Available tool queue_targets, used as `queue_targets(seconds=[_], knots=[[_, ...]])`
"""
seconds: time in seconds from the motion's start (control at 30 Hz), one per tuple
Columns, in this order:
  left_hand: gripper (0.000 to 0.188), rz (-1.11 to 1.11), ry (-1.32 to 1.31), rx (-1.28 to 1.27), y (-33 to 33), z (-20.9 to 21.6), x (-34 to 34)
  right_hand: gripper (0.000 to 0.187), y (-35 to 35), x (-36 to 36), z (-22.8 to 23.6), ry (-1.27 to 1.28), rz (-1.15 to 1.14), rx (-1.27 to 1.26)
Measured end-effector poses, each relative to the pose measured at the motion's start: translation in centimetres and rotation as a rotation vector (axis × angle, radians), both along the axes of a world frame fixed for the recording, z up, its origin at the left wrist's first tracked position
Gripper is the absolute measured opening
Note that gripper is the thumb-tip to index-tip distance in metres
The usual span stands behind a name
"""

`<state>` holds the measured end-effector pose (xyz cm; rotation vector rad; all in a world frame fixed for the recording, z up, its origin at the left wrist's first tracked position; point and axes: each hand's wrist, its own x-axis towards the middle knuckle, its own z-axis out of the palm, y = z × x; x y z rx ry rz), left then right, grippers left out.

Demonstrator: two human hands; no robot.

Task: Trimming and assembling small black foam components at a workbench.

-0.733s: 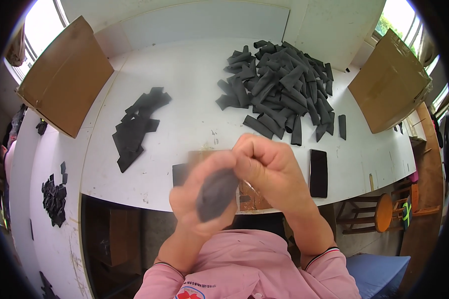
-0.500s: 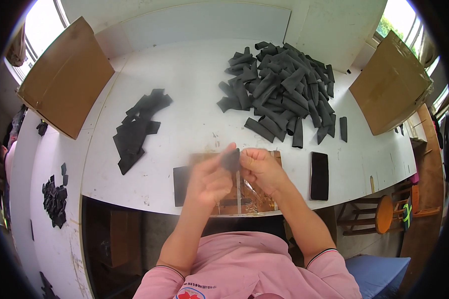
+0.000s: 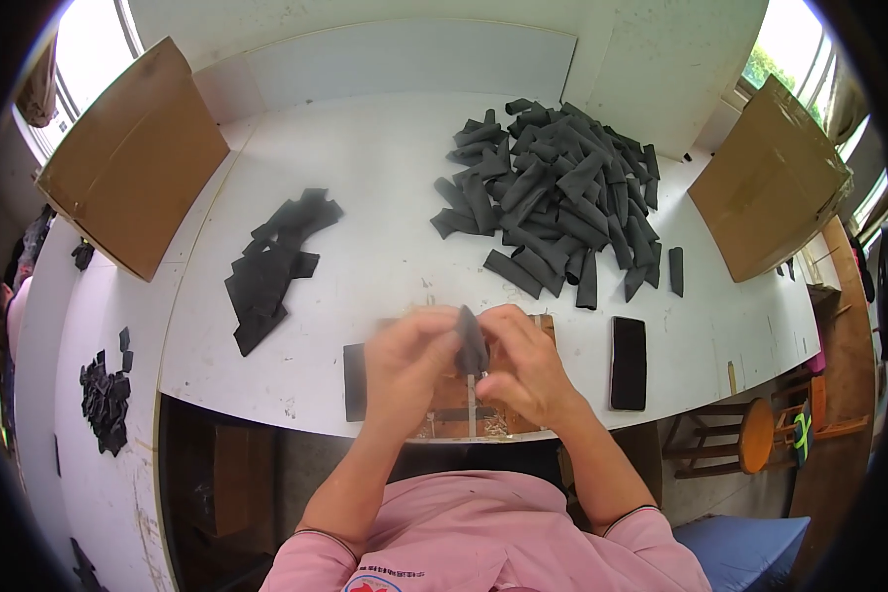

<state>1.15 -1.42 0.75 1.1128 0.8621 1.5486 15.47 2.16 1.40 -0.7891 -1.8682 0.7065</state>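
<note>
Between both hands a dark grey fabric piece (image 3: 472,340) stands on end, pinched narrow at its top. My left hand (image 3: 410,357) grips its left side with fingers and thumb. On its other side my right hand (image 3: 523,367) has its fingers bent against the piece, the thumb lower down. Below them lies a brown wooden board (image 3: 444,419) with a pale strip (image 3: 472,409) up its middle. A flat black piece (image 3: 353,383) sits beside the board, partly behind my left hand.
Rolled dark grey fabric tubes (image 3: 562,187) form a big heap at the back right. Flat black pieces (image 3: 266,271) overlap at the left. A phone (image 3: 629,363) lies to the right. Cardboard boxes (image 3: 133,158) (image 3: 772,183) flank the white table (image 3: 365,158). A wooden stool (image 3: 757,436) stands beyond the edge.
The fabric piece has turned and now shows more of its length between the hands. My right hand's fingers have spread along it, with the thumb lower. The view has shifted slightly.
</note>
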Motion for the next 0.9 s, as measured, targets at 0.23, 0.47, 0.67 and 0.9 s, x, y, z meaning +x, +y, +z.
queue_targets(seconds=[0.23,0.47,0.67,0.9], knots=[[0.008,0.032,-0.193,-0.037,-0.6,-1.1,0.1,0.022,1.3,0.5,-2.9,-0.509,0.064,0.141],[0.011,-0.192,0.054,-0.055,1.3,2.1,0.7,0.017,1.4,0.7,-2.4,-0.248,0.137,0.021],[0.009,0.051,0.645,0.060,0.8,0.6,1.5,0.021,0.9,1.1,-5.8,-0.288,0.215,-0.155],[0.010,0.070,-0.016,0.088,0.3,1.7,1.5,0.027,1.4,0.9,-1.6,-0.366,0.135,-0.122]])
